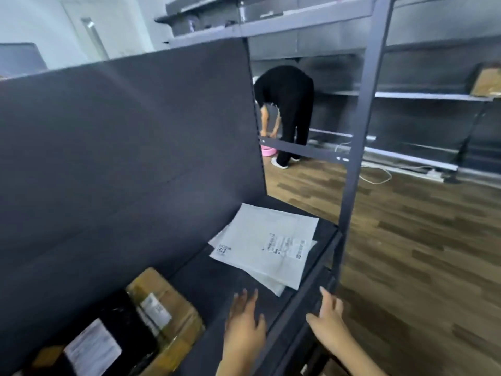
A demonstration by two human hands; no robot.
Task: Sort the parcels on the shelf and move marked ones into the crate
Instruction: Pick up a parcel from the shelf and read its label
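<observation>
White flat mailer parcels with printed labels lie stacked on the dark shelf board, towards its right end. A brown cardboard parcel wrapped in tape and a black parcel with a white label sit at the shelf's near left. My left hand hovers over the shelf with fingers straight, short of the mailers, holding nothing. My right hand is at the shelf's front edge, fingers extended, empty. No crate is in view.
A dark back panel rises behind the shelf, and a grey upright post stands at its right corner. A person in black bends over a pink tub on the wooden floor beyond. More shelving lines the far wall, with a brown box.
</observation>
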